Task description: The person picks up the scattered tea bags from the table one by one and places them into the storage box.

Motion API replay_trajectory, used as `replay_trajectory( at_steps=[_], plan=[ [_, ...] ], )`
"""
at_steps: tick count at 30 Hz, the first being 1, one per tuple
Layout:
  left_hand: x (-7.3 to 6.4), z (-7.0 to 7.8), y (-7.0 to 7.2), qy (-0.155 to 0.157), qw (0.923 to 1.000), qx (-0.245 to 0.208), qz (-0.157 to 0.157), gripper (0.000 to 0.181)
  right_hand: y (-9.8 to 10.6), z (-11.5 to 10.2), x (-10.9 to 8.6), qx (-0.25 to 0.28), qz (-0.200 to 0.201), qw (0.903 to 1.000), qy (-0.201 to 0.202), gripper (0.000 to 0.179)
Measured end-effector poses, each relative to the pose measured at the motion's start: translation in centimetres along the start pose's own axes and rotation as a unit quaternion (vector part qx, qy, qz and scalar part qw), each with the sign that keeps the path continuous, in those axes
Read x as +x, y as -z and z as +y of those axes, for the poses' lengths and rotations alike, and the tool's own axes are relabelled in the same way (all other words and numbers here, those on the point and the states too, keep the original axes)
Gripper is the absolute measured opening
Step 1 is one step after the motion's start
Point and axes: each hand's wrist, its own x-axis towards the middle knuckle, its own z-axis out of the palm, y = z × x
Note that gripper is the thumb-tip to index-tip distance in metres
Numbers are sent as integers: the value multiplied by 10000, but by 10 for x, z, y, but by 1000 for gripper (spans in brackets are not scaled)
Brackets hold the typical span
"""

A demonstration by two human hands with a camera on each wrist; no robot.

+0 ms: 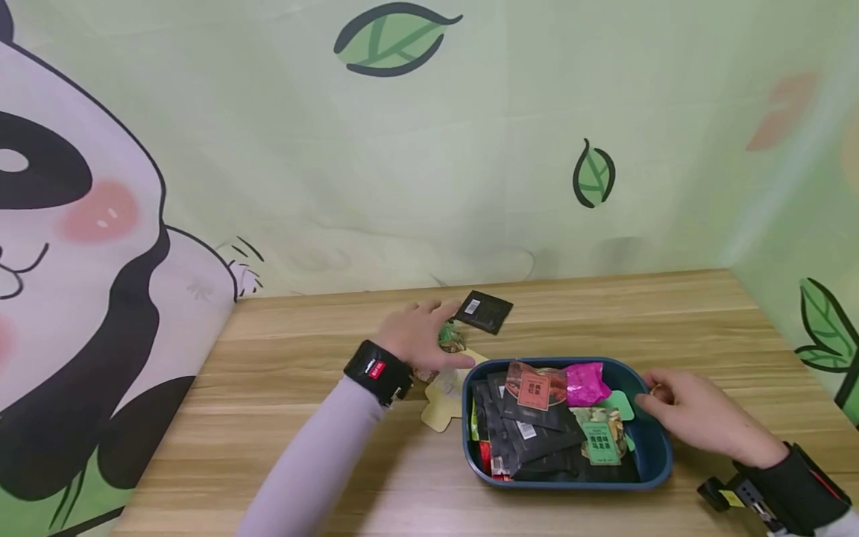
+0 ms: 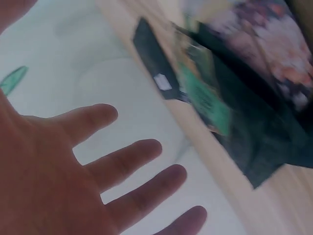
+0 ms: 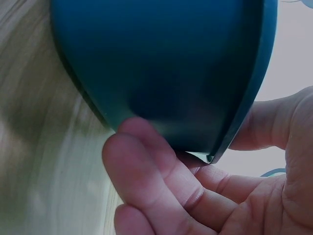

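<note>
A dark blue plastic bin filled with packets stands on the wooden table. My right hand grips its right end; in the right wrist view the thumb is at the rim and the fingers bend against the outer wall. Beyond the bin's left side, my left hand is spread above several loose packets and holds nothing. A black packet with a white label lies just past its fingertips. Partly covered by that hand is a green-labelled packet, which the left wrist view also shows beside dark packaging.
In the bin are black sachets, a red-labelled packet, a green-labelled one and a bright pink packet. A pale yellow piece lies against the bin's left side. A printed cloth wall rises behind the table.
</note>
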Motion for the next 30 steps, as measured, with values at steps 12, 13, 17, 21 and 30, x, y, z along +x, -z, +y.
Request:
replay_trajectory(
  at_steps=[12, 13, 17, 21, 30],
  plan=[
    [22, -21, -23, -71, 9998, 140, -83, 101, -1, 2, 0, 38, 24, 10000, 4, 29],
    [23, -23, -25, -117, 9998, 161, -46, 100, -1, 2, 0, 35, 23, 10000, 4, 30],
    [28, -30, -31, -242, 9994, 197, 165, 96, 0, 1, 1, 30, 6, 10000, -8, 32],
    [30, -33, -34, -243, 9992, 136, 297, 94, 1, 0, 1, 50, -37, 10000, -31, 35],
    [32, -32, -34, -126, 9993, 252, 252, 87, 2, -1, -1, 96, -87, 9999, -68, 32]
  ],
)
